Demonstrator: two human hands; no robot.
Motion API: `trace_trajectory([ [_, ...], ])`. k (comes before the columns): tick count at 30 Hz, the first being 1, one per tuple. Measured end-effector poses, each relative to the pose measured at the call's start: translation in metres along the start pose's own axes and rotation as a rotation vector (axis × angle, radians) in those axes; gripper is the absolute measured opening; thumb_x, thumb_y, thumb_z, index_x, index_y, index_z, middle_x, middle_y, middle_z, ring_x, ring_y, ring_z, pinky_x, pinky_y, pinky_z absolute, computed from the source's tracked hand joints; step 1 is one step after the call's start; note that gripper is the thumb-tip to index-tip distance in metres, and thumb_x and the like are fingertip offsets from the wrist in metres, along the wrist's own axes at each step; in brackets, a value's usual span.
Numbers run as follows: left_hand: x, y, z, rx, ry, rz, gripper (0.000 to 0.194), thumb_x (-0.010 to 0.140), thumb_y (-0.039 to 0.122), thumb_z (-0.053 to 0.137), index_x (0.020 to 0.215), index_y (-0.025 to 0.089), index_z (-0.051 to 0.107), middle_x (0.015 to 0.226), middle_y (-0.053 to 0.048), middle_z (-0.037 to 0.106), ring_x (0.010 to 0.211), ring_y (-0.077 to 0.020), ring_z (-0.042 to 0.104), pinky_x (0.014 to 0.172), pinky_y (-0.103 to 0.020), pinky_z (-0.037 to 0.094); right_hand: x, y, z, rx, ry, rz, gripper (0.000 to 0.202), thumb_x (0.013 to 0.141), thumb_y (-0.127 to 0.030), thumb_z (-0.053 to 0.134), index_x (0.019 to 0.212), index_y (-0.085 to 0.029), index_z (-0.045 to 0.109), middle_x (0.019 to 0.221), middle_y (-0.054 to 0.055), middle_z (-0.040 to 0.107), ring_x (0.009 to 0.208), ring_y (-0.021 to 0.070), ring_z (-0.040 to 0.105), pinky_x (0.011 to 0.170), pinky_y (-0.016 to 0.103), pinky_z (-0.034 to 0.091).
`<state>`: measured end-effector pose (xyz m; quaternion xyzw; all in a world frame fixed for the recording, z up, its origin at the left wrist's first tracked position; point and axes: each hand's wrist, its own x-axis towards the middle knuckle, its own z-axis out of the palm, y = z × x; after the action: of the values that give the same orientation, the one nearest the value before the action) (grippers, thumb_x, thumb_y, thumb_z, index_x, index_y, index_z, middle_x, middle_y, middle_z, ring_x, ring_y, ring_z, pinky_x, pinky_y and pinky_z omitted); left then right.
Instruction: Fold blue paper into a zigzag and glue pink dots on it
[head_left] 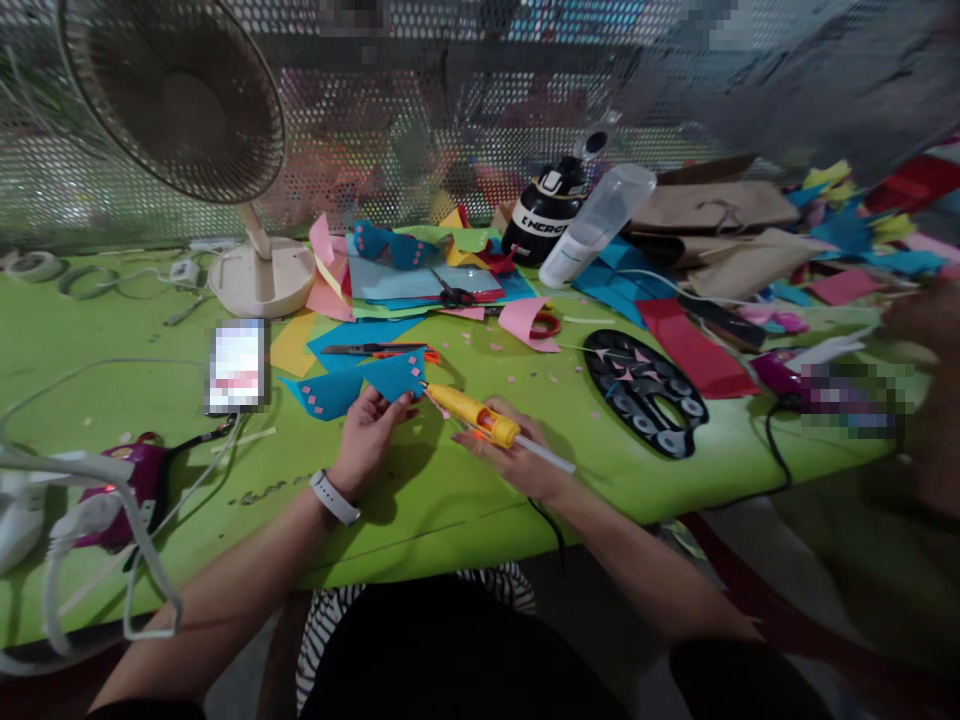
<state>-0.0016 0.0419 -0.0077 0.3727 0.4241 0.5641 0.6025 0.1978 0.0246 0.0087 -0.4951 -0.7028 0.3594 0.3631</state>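
My left hand [369, 440] pinches the lower edge of a pair of blue paper glasses [337, 392], which has small pink squares stuck on both outer sides. In my right hand [517, 458] is a yellow hot glue gun [474, 414] with a clear glue stick poking out of its back. Its nozzle points at the right end of the glasses, close to the pink squares; whether it touches cannot be made out. Just behind the glasses lies a utility knife [367, 350]. A second pair of blue paper glasses [390, 246] with pink squares stands farther back.
A fan [259, 275] and a lit phone [237, 365] are at left, near a purple power strip [124, 490] with cords. Scissors [456, 292], a black bottle [546, 215], a clear bottle [596, 228] and coloured paper lie behind. A black palette [645, 392] and another person [922, 400] are at right.
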Motion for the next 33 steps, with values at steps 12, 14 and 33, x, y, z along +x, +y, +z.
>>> trace_trajectory([
  [12,0.0001,0.0008,0.0003,-0.021,-0.007,-0.001,0.033,0.068,0.035,0.082,0.092,0.018,0.067,0.097,-0.005,0.073,0.087,-0.0175,0.068,0.082,-0.033,0.055,-0.0001,-0.0021,-0.0001,0.006,0.031,-0.003,0.031,0.079,-0.05,0.066,0.076,-0.025,0.047,0.063,-0.003,0.047,0.053,0.0138,0.043,0.049,0.029,0.036],
  [14,-0.0002,0.0011,0.0003,-0.014,-0.01,-0.006,0.032,0.069,0.035,0.081,0.092,0.018,0.067,0.098,-0.005,0.073,0.089,-0.018,0.068,0.082,-0.033,0.055,-0.0003,-0.0015,0.0,0.004,0.032,0.007,0.032,0.079,-0.05,0.066,0.076,-0.025,0.047,0.063,-0.003,0.047,0.053,0.0142,0.043,0.049,0.029,0.036],
  [33,-0.0005,0.0004,0.0007,0.031,0.003,0.026,0.035,0.068,0.038,0.081,0.095,0.018,0.067,0.101,-0.005,0.073,0.092,-0.0193,0.068,0.084,-0.035,0.054,0.0,-0.0002,0.0009,-0.081,0.07,-0.073,0.034,0.081,-0.052,0.061,0.075,-0.023,0.045,0.061,-0.004,0.046,0.05,0.0111,0.042,0.047,0.025,0.036],
])
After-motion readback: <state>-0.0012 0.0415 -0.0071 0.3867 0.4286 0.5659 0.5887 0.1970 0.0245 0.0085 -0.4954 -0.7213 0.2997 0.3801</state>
